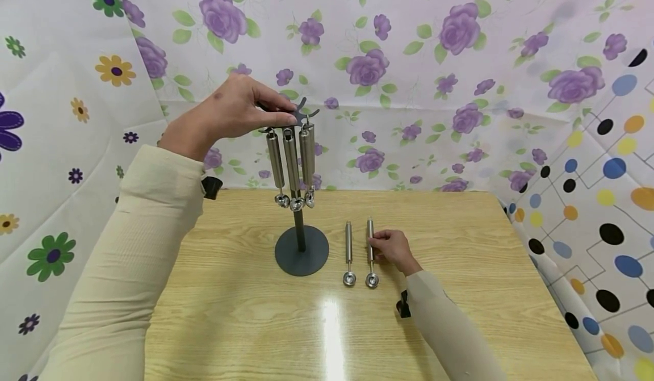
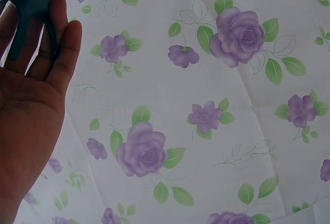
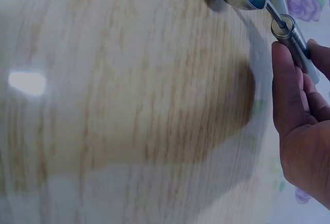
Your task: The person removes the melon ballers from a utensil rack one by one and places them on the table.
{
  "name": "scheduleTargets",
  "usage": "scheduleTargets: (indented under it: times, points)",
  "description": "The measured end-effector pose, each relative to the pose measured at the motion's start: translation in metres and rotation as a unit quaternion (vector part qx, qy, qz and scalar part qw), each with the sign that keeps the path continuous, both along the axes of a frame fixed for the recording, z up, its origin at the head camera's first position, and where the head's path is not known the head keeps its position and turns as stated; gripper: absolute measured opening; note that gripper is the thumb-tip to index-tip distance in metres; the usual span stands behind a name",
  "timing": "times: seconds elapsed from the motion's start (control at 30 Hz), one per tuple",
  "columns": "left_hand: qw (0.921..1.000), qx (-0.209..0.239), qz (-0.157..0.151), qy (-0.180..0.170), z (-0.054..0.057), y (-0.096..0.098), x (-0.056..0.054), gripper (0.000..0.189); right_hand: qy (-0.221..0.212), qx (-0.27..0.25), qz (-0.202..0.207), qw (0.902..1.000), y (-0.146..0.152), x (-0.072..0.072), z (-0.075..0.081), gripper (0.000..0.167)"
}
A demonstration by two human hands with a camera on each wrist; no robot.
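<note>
A dark stand with a hooked top [image 1: 301, 114] rises from a round base [image 1: 301, 259]. Several round-headed steel scoops [image 1: 291, 159] hang from its hooks by their handles. At the top, my left hand [image 1: 232, 108] pinches the hooked part between thumb and fingers; the left wrist view shows the dark hook arms against the fingers [image 2: 62, 54]. To the right of the base, two more scoops are side by side. My right hand [image 1: 392, 250] pinches the handle of the right-hand scoop [image 1: 372, 279], and the other scoop [image 1: 349, 279] lies untouched on the table.
The wood-grain table [image 1: 245, 313] reaches back to a wall cloth with purple roses [image 1: 368, 68]. Patterned cloths also hang at left [image 1: 51, 199] and right [image 1: 613, 199]. A bright light reflection falls on the table in front of the stand.
</note>
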State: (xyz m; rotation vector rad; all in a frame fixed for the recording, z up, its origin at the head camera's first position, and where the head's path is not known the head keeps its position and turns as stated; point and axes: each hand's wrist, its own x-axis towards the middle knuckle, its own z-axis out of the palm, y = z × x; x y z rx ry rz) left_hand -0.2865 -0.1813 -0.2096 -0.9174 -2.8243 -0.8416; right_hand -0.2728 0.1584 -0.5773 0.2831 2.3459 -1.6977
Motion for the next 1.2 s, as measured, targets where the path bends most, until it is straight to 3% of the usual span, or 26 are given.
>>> scheduleTargets:
  times: [0.8,1.2]
  points:
    - [0.9999,0.012,-0.003,-0.004,-0.002,-0.001,-0.001,0.027,-0.005,0.062,-0.039,0.9973,-0.009,-0.002,-0.004,0.022]
    - [1.0000,0.002,-0.001,-0.001,-0.002,-0.001,-0.001,0.028,-0.011,0.064,-0.034,0.9973,-0.011,-0.004,-0.003,0.021]
